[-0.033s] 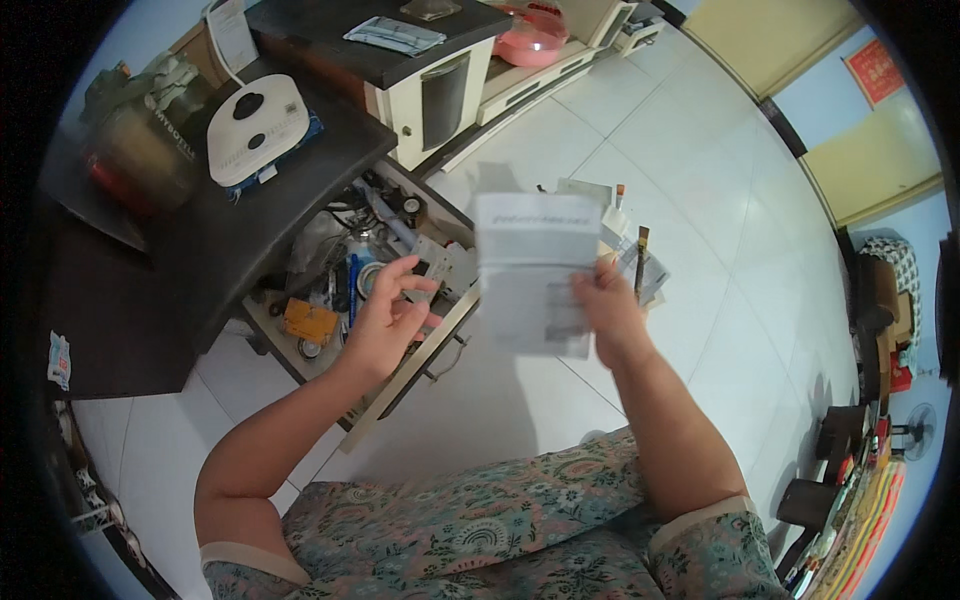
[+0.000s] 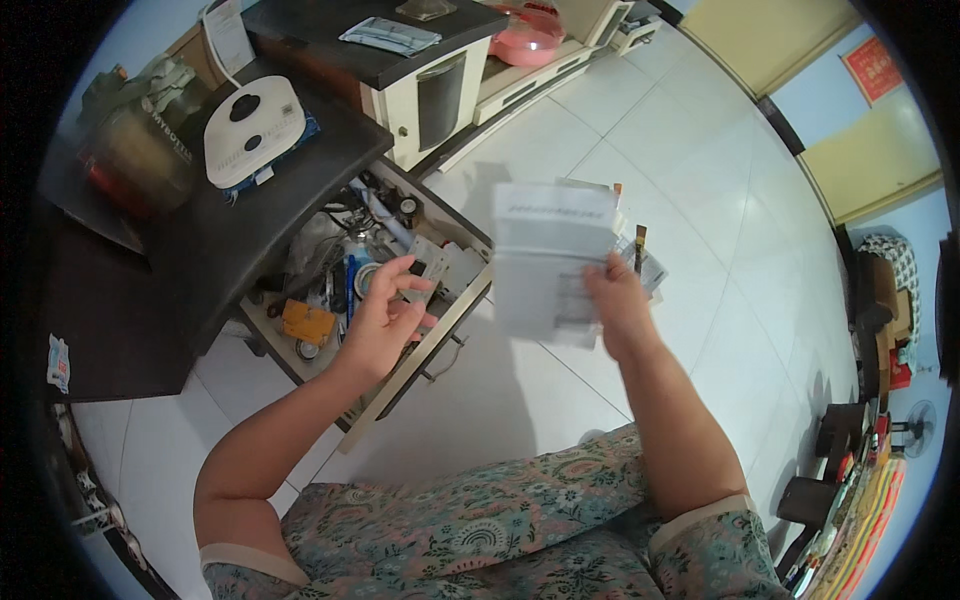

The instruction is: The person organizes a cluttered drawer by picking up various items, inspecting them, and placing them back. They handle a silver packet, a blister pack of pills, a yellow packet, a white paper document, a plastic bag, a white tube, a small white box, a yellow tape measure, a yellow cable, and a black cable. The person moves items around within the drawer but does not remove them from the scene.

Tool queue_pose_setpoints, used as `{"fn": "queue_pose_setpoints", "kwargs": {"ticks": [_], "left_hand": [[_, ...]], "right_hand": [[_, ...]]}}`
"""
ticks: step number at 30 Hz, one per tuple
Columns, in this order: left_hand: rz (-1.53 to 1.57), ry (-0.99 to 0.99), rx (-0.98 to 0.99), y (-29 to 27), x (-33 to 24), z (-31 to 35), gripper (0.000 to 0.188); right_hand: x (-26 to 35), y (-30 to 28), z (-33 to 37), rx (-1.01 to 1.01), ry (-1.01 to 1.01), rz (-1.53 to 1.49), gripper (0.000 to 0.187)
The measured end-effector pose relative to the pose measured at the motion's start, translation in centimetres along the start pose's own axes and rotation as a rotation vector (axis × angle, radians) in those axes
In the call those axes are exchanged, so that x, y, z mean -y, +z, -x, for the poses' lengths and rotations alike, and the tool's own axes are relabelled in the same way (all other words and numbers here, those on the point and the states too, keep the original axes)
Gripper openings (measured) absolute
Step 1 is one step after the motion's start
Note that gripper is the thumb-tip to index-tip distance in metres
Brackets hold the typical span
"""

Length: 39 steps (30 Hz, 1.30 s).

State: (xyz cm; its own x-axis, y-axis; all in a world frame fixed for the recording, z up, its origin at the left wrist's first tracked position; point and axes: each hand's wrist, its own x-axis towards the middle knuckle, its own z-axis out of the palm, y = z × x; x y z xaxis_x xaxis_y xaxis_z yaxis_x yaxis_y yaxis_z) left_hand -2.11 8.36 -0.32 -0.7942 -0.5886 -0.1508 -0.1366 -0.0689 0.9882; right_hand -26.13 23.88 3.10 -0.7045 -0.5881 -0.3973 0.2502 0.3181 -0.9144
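My right hand [image 2: 620, 305] pinches the right edge of a folded sheet of printed paper [image 2: 550, 250], held up over the floor and slightly blurred. Over the front edge of a pulled-out drawer [image 2: 405, 375] hovers my left hand [image 2: 382, 325], fingers apart and holding nothing. Inside the drawer lie a jumble of small things: an orange-yellow box [image 2: 308, 322], a blue pen [image 2: 351, 280], a clear plastic bag [image 2: 312, 245] and a pale box-like item [image 2: 430, 262]. Behind the sheet, partly hidden, a brush [image 2: 640, 242] and some papers [image 2: 653, 274] lie on the floor.
A dark desk [image 2: 330, 150] above the drawer carries a white flat device [image 2: 252, 138] with a cable and a large jar [image 2: 140, 165]. A low cabinet [image 2: 398, 120] stands behind it. Pale tiles [image 2: 720, 330] cover the floor; a fan [image 2: 915, 428] stands far right.
The sheet in my right hand has shifted to the right and a little upward. My left hand stays over the drawer's edge.
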Motion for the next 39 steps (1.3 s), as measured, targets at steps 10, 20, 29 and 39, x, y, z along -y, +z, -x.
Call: {"fn": "queue_pose_setpoints", "kwargs": {"ticks": [10,20,29,39], "left_hand": [[-0.022,-0.024,-0.021,-0.1,0.9,-0.7,0.047],[-0.039,-0.056,-0.008,-0.6,1.4,-0.9,0.037],[-0.023,-0.026,-0.078,-1.1,2.0,-0.7,0.032],[-0.456,0.105,-0.079,-4.9,5.2,-0.1,0.018]], "right_hand": [[-0.3,-4.8,-3.4,-0.078,0.105,-0.234,0.028],[-5.0,-9.6,-8.1,-0.238,0.126,-0.127,0.036],[-6.6,-12.9,-9.7,-0.382,0.075,0.041,0.054],[-6.0,-8.7,-9.2,-0.622,-0.119,0.659,0.062]]}}
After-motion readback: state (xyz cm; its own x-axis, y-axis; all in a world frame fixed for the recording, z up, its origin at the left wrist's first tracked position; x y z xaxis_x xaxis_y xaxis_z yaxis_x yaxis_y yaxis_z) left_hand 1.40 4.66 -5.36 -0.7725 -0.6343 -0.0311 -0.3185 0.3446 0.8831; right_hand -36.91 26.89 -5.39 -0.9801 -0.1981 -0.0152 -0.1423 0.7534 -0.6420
